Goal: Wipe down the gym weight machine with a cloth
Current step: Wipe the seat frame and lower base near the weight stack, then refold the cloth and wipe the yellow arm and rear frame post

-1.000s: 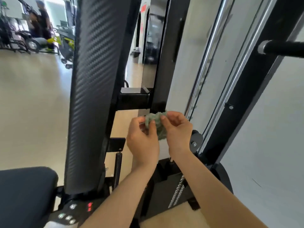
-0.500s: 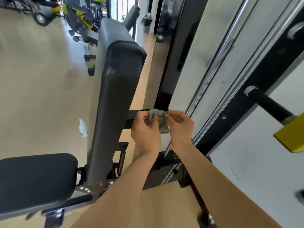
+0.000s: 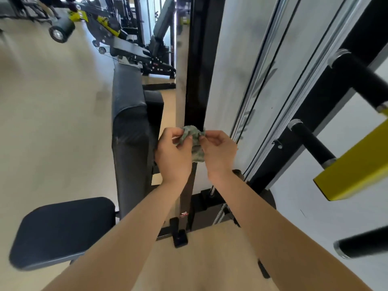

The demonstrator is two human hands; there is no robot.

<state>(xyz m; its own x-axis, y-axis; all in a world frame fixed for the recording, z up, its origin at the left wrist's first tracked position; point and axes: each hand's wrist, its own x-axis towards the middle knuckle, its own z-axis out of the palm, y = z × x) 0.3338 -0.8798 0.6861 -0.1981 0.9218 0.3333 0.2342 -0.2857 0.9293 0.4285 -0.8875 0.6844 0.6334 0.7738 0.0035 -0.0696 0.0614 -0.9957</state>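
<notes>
Since half a second ago the head camera is tipping further down and back, so the backrest pad is sliding left and more of the floor and base is coming into view, while both hands are staying together on the cloth (image 3: 194,143) at about the same spot. Left hand (image 3: 174,155) is pinching the crumpled green cloth between thumb and fingers at its upper left edge, and right hand (image 3: 219,152) is pinching its right edge, the rest of the fabric hanging bunched between the two palms. Neither hand is pressing it to any surface; the person appears to be refolding or spreading it before the next wipe. Directly behind the cloth the black upright post (image 3: 198,85) of the weight machine is rising, its long axis running nearly vertical away from the hands. Backrest pad (image 3: 130,133) is standing just left of the left hand, with the seat (image 3: 63,229) lower left. Chrome guide rods (image 3: 258,85) and a black handle (image 3: 312,143) are lying to the right, nearer the right hand
</notes>
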